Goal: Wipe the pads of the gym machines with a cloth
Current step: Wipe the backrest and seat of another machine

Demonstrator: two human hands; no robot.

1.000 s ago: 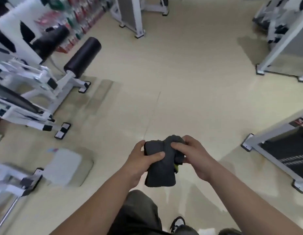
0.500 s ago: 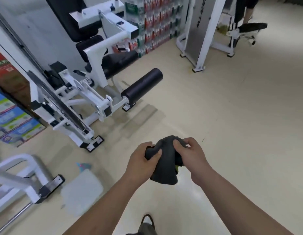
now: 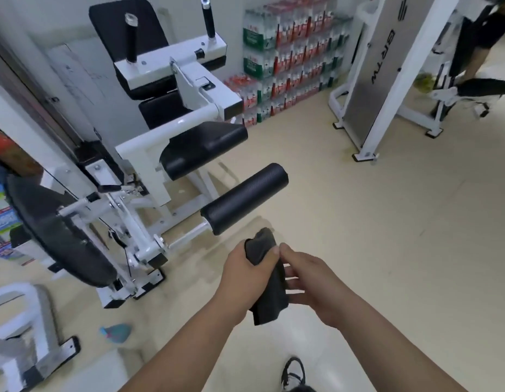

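My left hand [image 3: 243, 271] grips a dark grey cloth [image 3: 267, 281], bunched at the top and hanging down below the fist. My right hand [image 3: 308, 281] sits beside the cloth with fingers fairly straight, touching its hanging part. Just beyond my hands stands a white leg machine with a black roller pad [image 3: 244, 198], a black seat pad [image 3: 201, 148], a black back pad [image 3: 126, 32] and a curved black pad [image 3: 56, 233] at the left.
Stacked cases of bottled drinks [image 3: 288, 55] line the far wall. A white-framed machine [image 3: 370, 77] stands at the right back, with a person's legs [image 3: 477, 43] behind it. Another white frame [image 3: 22, 335] sits at the lower left. A small teal object [image 3: 117, 332] lies on the beige floor. My shoe [image 3: 293, 372] shows below.
The view has turned and closed in on the leg machine. My right hand has loosened from gripping the cloth to touching it with straighter fingers, and the cloth now hangs longer from my left hand.
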